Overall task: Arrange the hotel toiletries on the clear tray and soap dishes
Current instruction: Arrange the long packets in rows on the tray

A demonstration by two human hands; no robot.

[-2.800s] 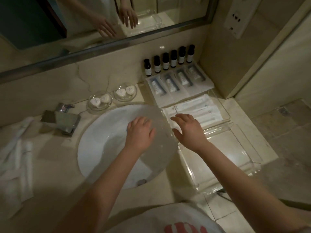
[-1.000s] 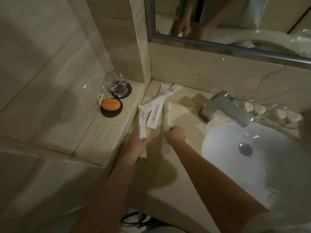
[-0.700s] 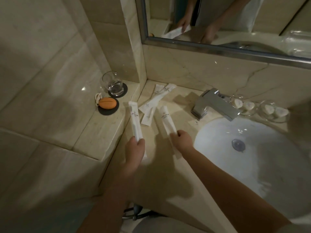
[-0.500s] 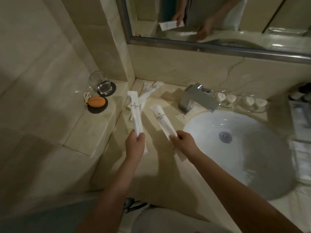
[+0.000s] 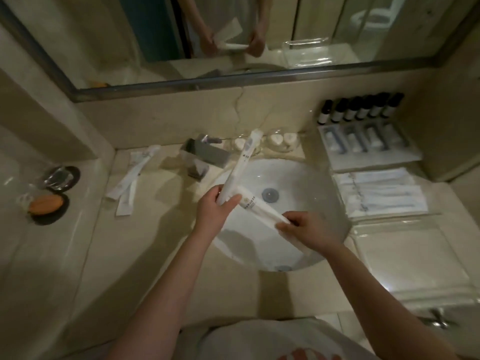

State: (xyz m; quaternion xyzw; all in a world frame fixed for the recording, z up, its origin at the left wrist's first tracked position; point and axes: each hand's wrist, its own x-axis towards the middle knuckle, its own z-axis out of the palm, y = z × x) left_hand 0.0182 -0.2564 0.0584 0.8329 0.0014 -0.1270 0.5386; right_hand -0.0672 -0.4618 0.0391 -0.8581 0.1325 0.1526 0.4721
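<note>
My left hand (image 5: 214, 210) grips a long white toiletry packet (image 5: 240, 162) that points up toward the faucet. My right hand (image 5: 309, 229) holds a second white packet (image 5: 255, 207); the two cross above the sink (image 5: 306, 183). Several more white packets (image 5: 130, 185) lie on the counter left of the faucet. The clear tray (image 5: 405, 255) sits right of the sink with flat white packets (image 5: 379, 193) in its far end. Two glass soap dishes (image 5: 281, 141) with small white soaps stand behind the sink.
A row of dark small bottles (image 5: 359, 110) and white boxed tubes (image 5: 363, 141) stand at the back right. The chrome faucet (image 5: 205, 154) is behind the sink. On the left ledge are a glass (image 5: 58, 175) and an orange object (image 5: 45, 205) on dark coasters.
Both hands lifted a packet each from the left pile and carried them right, over the sink. The view swung right, bringing the tray and bottles back in.
</note>
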